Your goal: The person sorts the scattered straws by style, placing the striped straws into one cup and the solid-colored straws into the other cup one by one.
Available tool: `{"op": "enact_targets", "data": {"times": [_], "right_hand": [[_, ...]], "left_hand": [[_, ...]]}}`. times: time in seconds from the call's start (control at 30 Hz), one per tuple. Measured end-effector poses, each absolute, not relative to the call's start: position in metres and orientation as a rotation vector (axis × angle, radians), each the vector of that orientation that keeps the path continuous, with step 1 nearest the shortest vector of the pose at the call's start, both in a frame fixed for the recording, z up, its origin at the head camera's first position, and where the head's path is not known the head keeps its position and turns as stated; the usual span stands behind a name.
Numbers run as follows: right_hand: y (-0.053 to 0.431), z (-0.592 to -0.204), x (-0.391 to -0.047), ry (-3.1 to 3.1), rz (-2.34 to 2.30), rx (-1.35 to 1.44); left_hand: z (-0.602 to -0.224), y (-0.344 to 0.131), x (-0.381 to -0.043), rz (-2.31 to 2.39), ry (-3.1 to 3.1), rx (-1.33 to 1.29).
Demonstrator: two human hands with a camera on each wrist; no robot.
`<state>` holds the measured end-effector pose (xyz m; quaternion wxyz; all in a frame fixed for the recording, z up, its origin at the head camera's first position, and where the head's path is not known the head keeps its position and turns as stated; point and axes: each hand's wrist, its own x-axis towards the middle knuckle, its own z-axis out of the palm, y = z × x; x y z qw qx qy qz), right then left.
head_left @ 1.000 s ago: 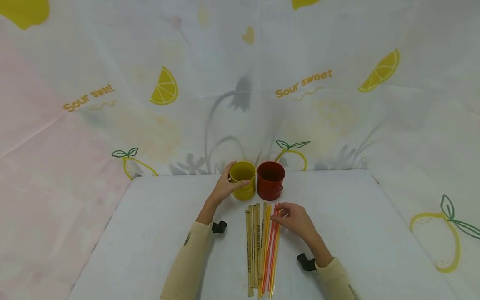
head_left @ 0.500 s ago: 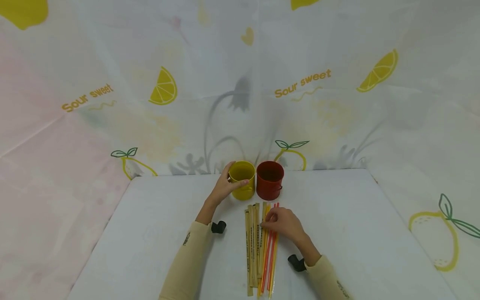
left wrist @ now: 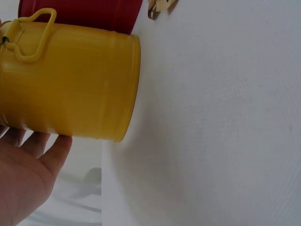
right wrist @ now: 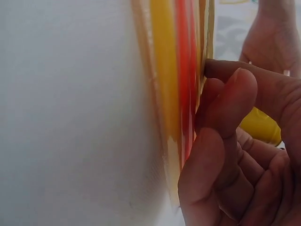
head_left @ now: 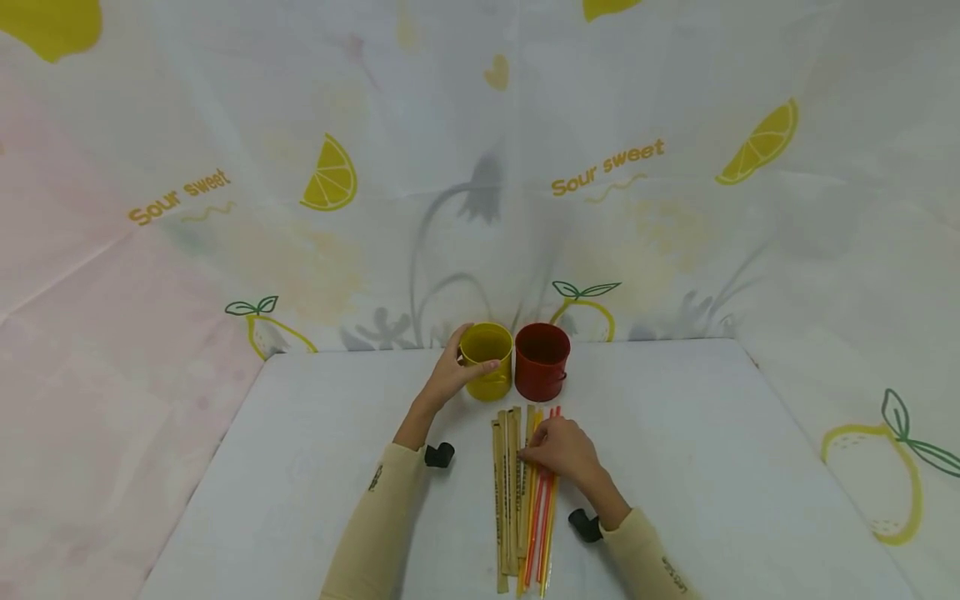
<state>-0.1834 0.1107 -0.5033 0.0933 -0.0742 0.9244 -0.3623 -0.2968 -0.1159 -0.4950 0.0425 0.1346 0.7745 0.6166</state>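
My left hand (head_left: 448, 375) holds a small yellow metal bucket (head_left: 489, 385) by its left side, thumb over the front rim. In the left wrist view, fingers (left wrist: 55, 153) press along the bucket's wall, below a wire handle on its opposite side. A matching red bucket (head_left: 542, 375) stands just to its right. In front of them lies a row of straws: paper-wrapped straws (head_left: 507, 492) on the left, yellow and red straws (head_left: 542, 533) in clear wrappers on the right. Above these, my right hand (head_left: 566, 450) pinches a paper-wrapped straw with thumb and forefinger; the fingertips are partly hidden.
The white table (head_left: 315, 467) carries the buckets near its back edge. Behind it hangs a fabric backdrop (head_left: 420, 108) printed with lemons. Black camera mounts (head_left: 585, 526) sit at both wrists.
My right hand has moved left across the straws, from the red ones to the paper-wrapped ones. My left hand and both buckets have stayed in place.
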Motion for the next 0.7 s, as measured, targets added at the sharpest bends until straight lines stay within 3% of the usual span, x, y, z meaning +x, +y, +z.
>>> {"op": "enact_targets", "data": {"times": [0.5, 0.7], "right_hand": [[0.097, -0.502, -0.182, 2.734, -1.026, -0.153], [0.095, -0.500, -0.182, 2.727, -1.058, -0.127]], "left_hand": [[-0.493, -0.116, -0.297, 1.839, 2.383, 0.400], [-0.475, -0.116, -0.287, 1.789, 2.383, 0.418]]}}
